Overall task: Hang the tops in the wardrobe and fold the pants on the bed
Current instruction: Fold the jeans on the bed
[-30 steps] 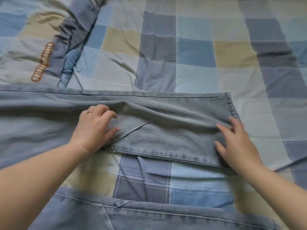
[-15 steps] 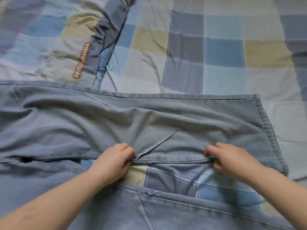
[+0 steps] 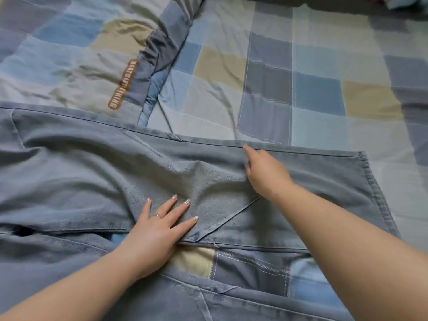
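Both hands have let go of the hem: the left hand (image 3: 157, 230) lies flat, the right hand (image 3: 264, 172) sweeps open-fingered, smoothing the jeans (image 3: 81, 172) before folding.

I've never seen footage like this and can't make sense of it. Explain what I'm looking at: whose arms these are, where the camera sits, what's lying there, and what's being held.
There is no machine here. A person wears a wide-angle camera on the head, looking forward and down, so the two bare arms coming in from the bottom are the wearer's own. There is only this one view.

The surface is a bed covered by a checked bedsheet, with a matching quilt bunched at the upper left. A pair of light blue jeans is spread across it.

Nothing is really held. The left hand lies flat on the jeans, fingers spread, pressing the cloth down. The right hand rests on the jeans near their far edge; it is blurred, so its grip is unclear.
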